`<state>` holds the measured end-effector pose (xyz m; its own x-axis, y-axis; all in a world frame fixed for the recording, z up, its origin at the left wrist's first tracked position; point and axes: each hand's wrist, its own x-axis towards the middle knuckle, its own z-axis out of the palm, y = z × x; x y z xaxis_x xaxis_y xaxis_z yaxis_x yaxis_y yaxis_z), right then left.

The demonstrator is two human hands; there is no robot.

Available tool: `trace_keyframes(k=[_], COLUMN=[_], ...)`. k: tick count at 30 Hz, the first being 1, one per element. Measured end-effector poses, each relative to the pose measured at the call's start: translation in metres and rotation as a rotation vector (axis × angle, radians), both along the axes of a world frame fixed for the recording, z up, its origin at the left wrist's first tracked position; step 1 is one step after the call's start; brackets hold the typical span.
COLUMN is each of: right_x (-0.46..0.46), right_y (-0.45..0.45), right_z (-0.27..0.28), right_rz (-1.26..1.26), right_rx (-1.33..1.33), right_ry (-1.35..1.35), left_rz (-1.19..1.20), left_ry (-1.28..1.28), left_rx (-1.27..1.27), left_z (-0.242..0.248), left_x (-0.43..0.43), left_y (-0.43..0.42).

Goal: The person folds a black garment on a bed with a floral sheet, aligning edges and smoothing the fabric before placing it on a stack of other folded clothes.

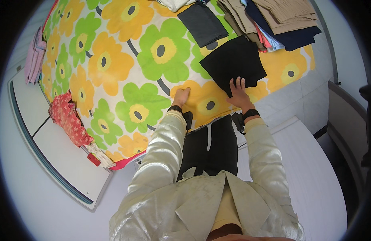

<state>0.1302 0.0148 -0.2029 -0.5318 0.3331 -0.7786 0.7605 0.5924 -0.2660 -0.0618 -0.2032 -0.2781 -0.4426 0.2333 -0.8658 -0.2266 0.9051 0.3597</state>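
A folded black garment (233,64) lies on a bed covered with a flower-print sheet (149,81). My right hand (240,95) rests at the garment's near edge, palm down and fingers spread, with the fingertips on the cloth. To the left of it, my left hand (181,97) is on the sheet, its fingers curled in and no object visible in them. The undersides of both hands are hidden. Just beyond the black garment lies a folded dark grey garment (203,25).
Stacks of folded clothes, including beige trousers (286,16) and a navy garment (299,37), lie at the far right of the bed. Along the left side are a folded pink cloth (35,58), a crumpled red floral cloth (69,119) and a small red object (94,160).
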Motion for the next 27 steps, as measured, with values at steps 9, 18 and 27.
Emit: trace_keyframes(k=[9, 18, 27], right_x=[-0.001, -0.001, 0.001], right_y=[0.000, 0.000, -0.002], right_z=[-0.002, 0.000, -0.001], right_rz=[-0.003, -0.006, 0.000], right_rx=[0.001, -0.011, 0.010], right_ry=[-0.023, -0.036, -0.005], left_rz=[-0.005, -0.024, 0.008], left_ry=[-0.010, 0.006, -0.009], left_rx=[-0.014, 0.000, -0.015], left_z=[-0.005, -0.027, -0.020], left_x=[-0.001, 0.001, 0.002], left_y=[-0.002, -0.012, -0.010])
